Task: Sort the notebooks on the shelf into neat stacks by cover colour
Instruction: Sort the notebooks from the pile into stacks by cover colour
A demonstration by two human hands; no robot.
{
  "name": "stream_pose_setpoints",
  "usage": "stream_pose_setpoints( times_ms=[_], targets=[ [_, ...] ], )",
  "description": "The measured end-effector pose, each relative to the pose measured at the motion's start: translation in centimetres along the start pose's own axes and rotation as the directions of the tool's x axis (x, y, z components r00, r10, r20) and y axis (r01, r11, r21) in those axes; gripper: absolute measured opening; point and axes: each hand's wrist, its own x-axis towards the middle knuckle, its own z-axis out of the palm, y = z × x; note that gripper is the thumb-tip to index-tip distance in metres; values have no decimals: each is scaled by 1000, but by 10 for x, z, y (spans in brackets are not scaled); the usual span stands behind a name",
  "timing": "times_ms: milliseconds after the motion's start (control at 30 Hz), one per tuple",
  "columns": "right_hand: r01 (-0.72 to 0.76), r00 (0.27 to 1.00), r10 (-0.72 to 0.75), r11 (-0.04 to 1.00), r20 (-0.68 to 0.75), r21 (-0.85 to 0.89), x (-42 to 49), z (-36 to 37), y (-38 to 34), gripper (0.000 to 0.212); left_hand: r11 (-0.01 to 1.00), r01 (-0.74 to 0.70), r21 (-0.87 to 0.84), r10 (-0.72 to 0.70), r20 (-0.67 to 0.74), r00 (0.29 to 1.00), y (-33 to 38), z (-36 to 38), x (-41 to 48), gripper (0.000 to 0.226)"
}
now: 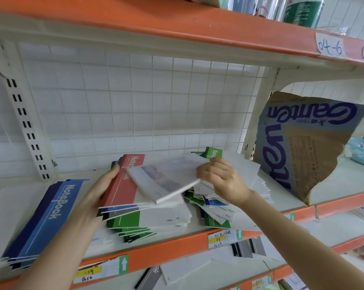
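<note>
Gripping a pale notebook by its right edge, the right hand has its fingers curled over the top of the cover; the notebook is tilted and lifted above the piles, and it is blurred, so its cover colour cannot be told for sure. The left hand lies with straight fingers pressed along the left edge of a red notebook, which tops a middle heap. Under that red cover lie a few blue-edged and grey ones, then a fanned run of green notebooks, their corners stepping out toward the front. Below the right wrist sits a loose pile of green, blue and white covers lying at mixed angles, and another green cover shows behind the right hand. To the left, well apart from the heap, a blue stack (each cover lettered "NoteBook") lies slanted near the shelf edge, which is orange and carries a handwritten price label. A white wire grid backs the bay, and torn cardboard leans upright at the right.
</note>
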Motion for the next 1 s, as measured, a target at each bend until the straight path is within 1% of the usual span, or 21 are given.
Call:
stream_pose_setpoints(
  times_ms=[67,167,233,300,333,367,400,433,467,500,533,567,600,633,667,700,733,767,833,867,1000],
  targets=[
    [36,999,-36,999,-26,0,2,5,1,34,1000,-18,23,17,15,1000,2,-6,-3,39],
    [61,994,-60,998,-94,5,13,13,0,17,997,-44,65,43,12,999,3,-15,-5,30],
    [31,989,-31,1000,-144,1,20,20,1,17,996,-45,81,48,-30,998,2,-19,-8,23],
    [-77,986,80,997,-149,28,24,30,2,18,997,-52,61,57,-85,995,1,-20,-15,20],
    [-195,972,203,978,-118,73,27,35,-2,21,997,-62,37,66,-113,991,1,-21,-18,19],
    [-364,925,375,919,-56,149,31,37,-10,27,997,-76,4,76,-144,987,-1,-23,-19,19],
    [-565,818,573,788,44,244,37,37,-20,33,995,-94,-33,86,-179,980,-2,-25,-22,21],
    [-743,653,739,584,165,328,45,35,-31,38,991,-114,-68,97,-209,973,-4,-27,-24,23],
    [-845,482,828,354,286,400,55,35,-42,41,986,-135,-101,108,-230,967,-5,-29,-28,24],
    [-885,325,852,122,410,448,65,36,-50,44,979,-155,-129,119,-251,961,-7,-31,-31,21],
    [-876,200,819,-97,538,473,75,39,-54,44,973,-177,-148,131,-274,953,-9,-31,-37,15],
    [-830,123,740,-289,661,478,85,42,-57,40,964,-211,-162,155,-303,940,-11,-33,-40,6],
    [-785,91,648,-420,756,455,94,47,-61,34,953,-254,-168,186,-339,922,-13,-34,-46,3],
    [-762,85,575,-489,814,425,102,49,-65,29,942,-291,-168,212,-375,902,-15,-36,-51,7],
    [-750,87,539,-518,838,412,108,56,-69,27,935,-313,-168,225,-404,887,-16,-39,-57,13],
    [-733,88,534,-537,841,418,112,62,-73,27,931,-325,-167,229,-427,875,-18,-43,-62,22],
    [-717,88,542,-548,836,431,117,68,-77,27,930,-326,-171,224,-441,869,-19,-47,-69,25],
    [-707,91,547,-553,833,440,123,73,-83,30,930,-323,-175,216,-451,866,-21,-53,-75,20],
    [-696,103,555,-552,825,458,135,80,-97,27,939,-297,-173,187,-469,863,-25,-66,-88,9],
    [-692,107,554,-555,826,462,141,83,-103,24,942,-287,-172,175,-477,861,-26,-72,-95,10],
    [-686,155,521,-555,839,471,161,95,-129,33,951,-263,-164,145,-516,844,-34,-101,-121,16]
  ],
)
